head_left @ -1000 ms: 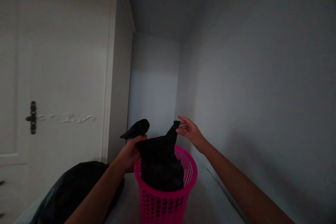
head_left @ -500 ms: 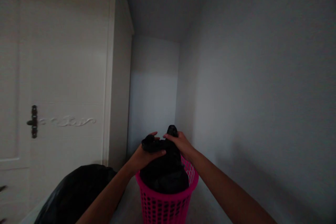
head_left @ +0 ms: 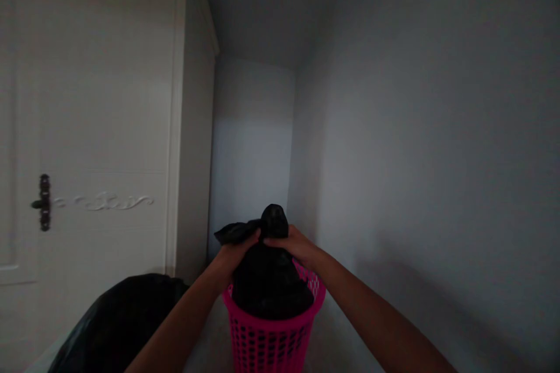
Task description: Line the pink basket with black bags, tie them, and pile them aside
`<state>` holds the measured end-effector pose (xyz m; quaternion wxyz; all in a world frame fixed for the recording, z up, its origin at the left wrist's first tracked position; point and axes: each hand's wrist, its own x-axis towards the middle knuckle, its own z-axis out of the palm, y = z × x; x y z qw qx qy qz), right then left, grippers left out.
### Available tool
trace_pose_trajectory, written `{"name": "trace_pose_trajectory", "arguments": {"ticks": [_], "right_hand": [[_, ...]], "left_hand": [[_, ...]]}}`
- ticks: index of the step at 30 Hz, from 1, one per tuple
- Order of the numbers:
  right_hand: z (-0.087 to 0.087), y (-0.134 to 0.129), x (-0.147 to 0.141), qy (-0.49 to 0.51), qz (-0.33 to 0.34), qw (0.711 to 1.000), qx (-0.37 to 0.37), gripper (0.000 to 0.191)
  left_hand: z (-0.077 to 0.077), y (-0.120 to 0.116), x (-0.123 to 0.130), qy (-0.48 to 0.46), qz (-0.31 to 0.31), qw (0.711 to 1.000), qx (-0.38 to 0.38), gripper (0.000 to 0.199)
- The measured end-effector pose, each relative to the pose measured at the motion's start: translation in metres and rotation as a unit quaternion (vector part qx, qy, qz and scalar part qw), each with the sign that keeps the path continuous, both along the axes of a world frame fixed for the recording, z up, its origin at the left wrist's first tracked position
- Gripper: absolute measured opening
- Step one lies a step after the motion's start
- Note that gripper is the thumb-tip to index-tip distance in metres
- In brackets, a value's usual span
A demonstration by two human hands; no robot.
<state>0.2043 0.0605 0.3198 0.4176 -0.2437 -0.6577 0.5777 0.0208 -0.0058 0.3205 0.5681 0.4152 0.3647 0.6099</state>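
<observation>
A black plastic bag point(head_left: 271, 285) bulges out of a pink perforated basket point(head_left: 266, 338), its gathered top raised above the rim. My left hand point(head_left: 234, 256) is closed around one end of the bag's neck, and a flap of plastic sticks out to the left past it. Facing it, my right hand point(head_left: 295, 245) grips the other end, with the thumb pointing inward and a rounded tuft of plastic standing above. The two thumbs nearly meet at the twisted middle of the neck. Most of my fingers are hidden behind the plastic.
A second, larger black bag point(head_left: 122, 315) sits at the lower left, partly behind my left forearm. To the left stands a white wardrobe point(head_left: 105, 99) with a dark handle point(head_left: 44, 203). A plain wall point(head_left: 415, 157) runs along the right.
My left hand has closed on the bag's neck; its fingers were spread before. Both hands have come together, and the plastic ends now cross in a twist between them. The view has shifted slightly.
</observation>
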Motion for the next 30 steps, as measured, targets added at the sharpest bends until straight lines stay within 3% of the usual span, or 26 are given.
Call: {"name": "trace_pose_trajectory", "arguments": {"ticks": [3, 8, 12, 15, 21, 24, 30], "right_hand": [[0.0, 0.004, -0.009, 0.071, -0.065, 0.993, -0.073, 0.04], [0.01, -0.002, -0.02, 0.098, 0.018, 0.982, -0.16, 0.035], [0.005, 0.001, -0.027, 0.099, 0.021, 0.983, -0.155, 0.036], [-0.002, 0.007, -0.029, 0.081, 0.015, 0.983, -0.163, 0.04], [-0.007, 0.002, -0.039, 0.046, 0.001, 0.986, -0.159, 0.025], [-0.012, 0.003, -0.046, 0.045, -0.037, 0.989, -0.135, 0.017], [-0.017, 0.011, -0.046, 0.075, -0.092, 0.986, -0.114, 0.011]], "left_hand": [[-0.003, 0.0, -0.002, -0.029, 0.014, 0.999, -0.005, 0.023], [-0.003, 0.002, 0.004, -0.061, 0.002, 0.998, -0.002, 0.023], [-0.003, 0.013, 0.005, -0.101, 0.02, 0.995, -0.013, 0.008], [-0.004, 0.02, 0.003, -0.121, 0.046, 0.992, -0.004, 0.013], [-0.004, 0.014, 0.013, -0.048, 0.008, 0.999, -0.008, 0.026], [-0.002, 0.007, 0.019, -0.019, 0.016, 0.999, 0.025, 0.043], [0.001, 0.007, 0.018, -0.004, 0.059, 0.993, 0.102, 0.051]]}}
